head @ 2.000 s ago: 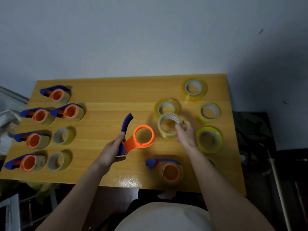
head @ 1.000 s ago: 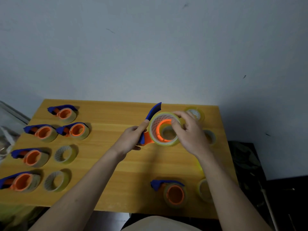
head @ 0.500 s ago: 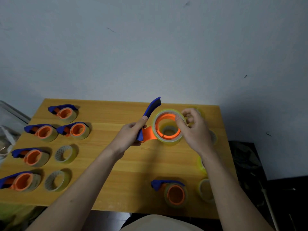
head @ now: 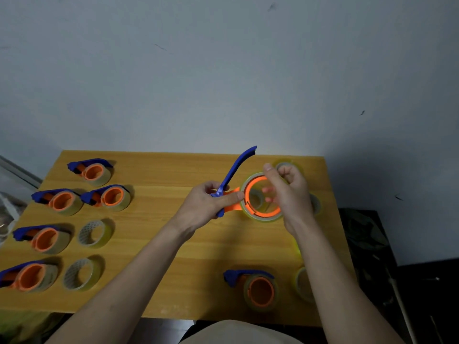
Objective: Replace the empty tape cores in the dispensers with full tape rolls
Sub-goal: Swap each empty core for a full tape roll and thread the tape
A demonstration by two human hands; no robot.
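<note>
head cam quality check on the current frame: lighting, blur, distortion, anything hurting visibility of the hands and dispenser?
Head view: dim and bluish, with the right side falling into dark shadow. The right hand is softly motion-blurred at the fingers, so its grip on the tape roll is unclear; the left hand and the dispenser read sharper. Wide-angle bending shows at the table edges. A faint glare patch sits near the front edge.

The right hand (head: 289, 194) hides part of two tape rolls (head: 315, 203); the lowest-left dispenser (head: 27, 276) is cut by the edge.
</note>
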